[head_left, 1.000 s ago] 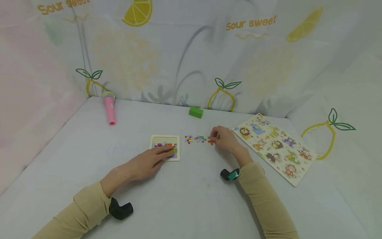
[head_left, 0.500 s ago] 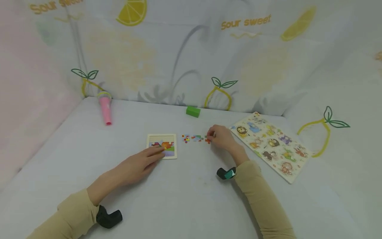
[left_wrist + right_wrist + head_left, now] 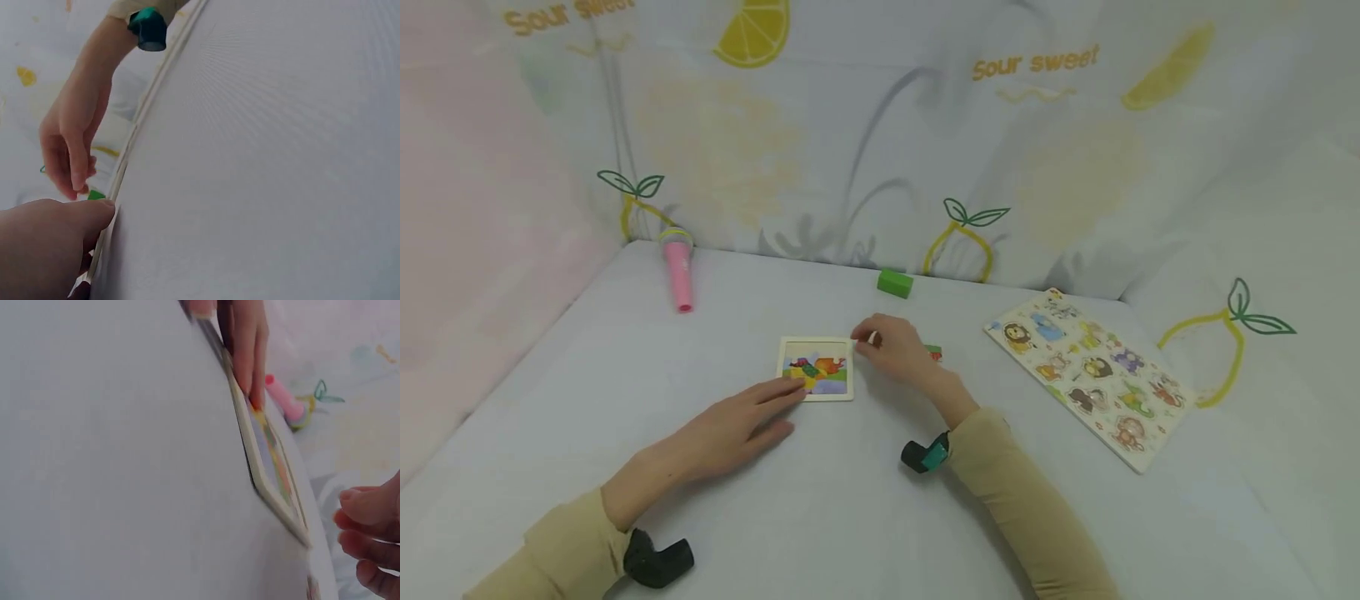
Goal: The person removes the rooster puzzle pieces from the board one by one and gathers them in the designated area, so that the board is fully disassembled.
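Note:
A small square jigsaw tray [image 3: 815, 398] with a pale frame lies in the middle of the table, partly filled with colourful picture pieces [image 3: 830, 367]. My left hand [image 3: 722, 429] rests with extended fingers on its lower left part. In the left wrist view the left thumb [image 3: 97, 215] is by the tray's near edge. My right hand [image 3: 891, 354] hovers at the tray's upper right edge, fingers loosely bent; nothing shows between thumb and fingers in the right wrist view [image 3: 369, 525]. One loose jigsaw piece [image 3: 934, 352] shows right of this hand, which hides the space beside the tray.
A green block [image 3: 895, 283] stands at the back of the table. At the back left lies a pink toy microphone [image 3: 679, 271]. An animal puzzle board [image 3: 1090, 375] lies at an angle on the right. A printed cloth [image 3: 820, 150] hangs behind.
My right hand has moved left from the rightmost loose piece to the tray's edge, leaving that piece on the table. My left hand has slid back slightly, uncovering more of the picture.

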### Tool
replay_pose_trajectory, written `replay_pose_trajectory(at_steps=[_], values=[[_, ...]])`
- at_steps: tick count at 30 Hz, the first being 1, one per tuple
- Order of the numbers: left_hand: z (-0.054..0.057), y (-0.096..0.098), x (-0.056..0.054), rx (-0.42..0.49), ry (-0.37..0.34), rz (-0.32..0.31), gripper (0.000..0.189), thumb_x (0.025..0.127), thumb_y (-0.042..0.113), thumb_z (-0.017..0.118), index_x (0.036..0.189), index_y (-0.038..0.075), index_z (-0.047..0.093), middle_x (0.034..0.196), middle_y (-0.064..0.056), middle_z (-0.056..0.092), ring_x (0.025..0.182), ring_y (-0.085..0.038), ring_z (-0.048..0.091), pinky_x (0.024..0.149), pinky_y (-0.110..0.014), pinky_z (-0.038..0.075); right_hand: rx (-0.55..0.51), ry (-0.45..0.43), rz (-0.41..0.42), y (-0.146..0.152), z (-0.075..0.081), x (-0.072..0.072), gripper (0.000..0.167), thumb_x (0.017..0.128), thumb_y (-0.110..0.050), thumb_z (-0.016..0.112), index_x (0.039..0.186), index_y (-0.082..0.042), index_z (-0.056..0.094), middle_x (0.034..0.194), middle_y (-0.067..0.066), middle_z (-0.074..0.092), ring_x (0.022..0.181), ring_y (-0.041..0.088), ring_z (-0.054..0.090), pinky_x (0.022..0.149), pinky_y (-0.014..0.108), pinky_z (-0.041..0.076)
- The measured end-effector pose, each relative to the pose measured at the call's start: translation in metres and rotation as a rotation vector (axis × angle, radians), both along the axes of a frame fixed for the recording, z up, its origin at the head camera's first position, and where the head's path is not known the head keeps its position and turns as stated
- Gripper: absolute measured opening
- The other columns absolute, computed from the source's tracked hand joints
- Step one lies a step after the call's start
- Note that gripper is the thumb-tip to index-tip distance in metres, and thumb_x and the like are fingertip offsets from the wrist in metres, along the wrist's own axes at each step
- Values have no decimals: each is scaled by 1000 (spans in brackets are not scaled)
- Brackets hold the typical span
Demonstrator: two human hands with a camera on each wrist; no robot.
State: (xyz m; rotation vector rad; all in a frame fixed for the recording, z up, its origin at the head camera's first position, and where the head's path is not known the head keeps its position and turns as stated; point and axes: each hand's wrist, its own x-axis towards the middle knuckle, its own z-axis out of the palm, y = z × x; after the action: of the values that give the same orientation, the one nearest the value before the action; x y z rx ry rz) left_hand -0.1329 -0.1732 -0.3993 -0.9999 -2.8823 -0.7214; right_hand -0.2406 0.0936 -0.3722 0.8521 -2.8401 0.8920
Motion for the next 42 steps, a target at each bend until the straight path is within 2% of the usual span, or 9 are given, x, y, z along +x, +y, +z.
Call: replay_pose_trajectory(at_steps=[5,8,11,16,26,42], values=[[-8,2,-2,43,-22,-16,52,102,34,59,147,12,51,156,-3,43,143,-28,42,111,-51,40,19,-135,143,-41,-2,0,20,95,-8,67,114,-4,72,105,7,70,88,17,63,72,21,49],[-12,4,-2,53,-21,-23,53,101,37,58,147,11,51,157,-3,42,143,-28,42,112,-51,39,76,-204,173,-54,-4,-1,23,95,-8,67,118,-5,72,108,6,67,92,17,64,75,20,50],[-13,5,-3,46,2,-27,53,101,37,59,146,10,52,155,-4,44,142,-27,43,111,-50,40,94,-236,171,-59,-7,-1,24,95,-7,67,118,-6,72,107,5,64,94,17,64,79,21,50],[-10,3,-3,49,60,-21,49,99,31,63,141,7,58,149,-6,51,137,-27,48,109,-48,43,38,-225,162,-60,-12,1,20,95,-7,67,114,-6,72,106,5,63,93,16,63,81,22,50],[-6,1,-2,54,1,-4,50,101,35,60,143,8,56,151,-4,49,139,-27,47,109,-49,42,82,-187,153,-64,-12,3,16,98,-9,63,113,-7,69,106,5,61,99,17,63,87,25,50],[-6,-1,-1,47,-6,6,51,100,37,60,144,9,55,152,-4,48,140,-27,45,110,-50,41,54,-167,167,-66,-11,4,11,98,-7,62,109,-8,64,103,5,59,93,17,59,83,25,48]])
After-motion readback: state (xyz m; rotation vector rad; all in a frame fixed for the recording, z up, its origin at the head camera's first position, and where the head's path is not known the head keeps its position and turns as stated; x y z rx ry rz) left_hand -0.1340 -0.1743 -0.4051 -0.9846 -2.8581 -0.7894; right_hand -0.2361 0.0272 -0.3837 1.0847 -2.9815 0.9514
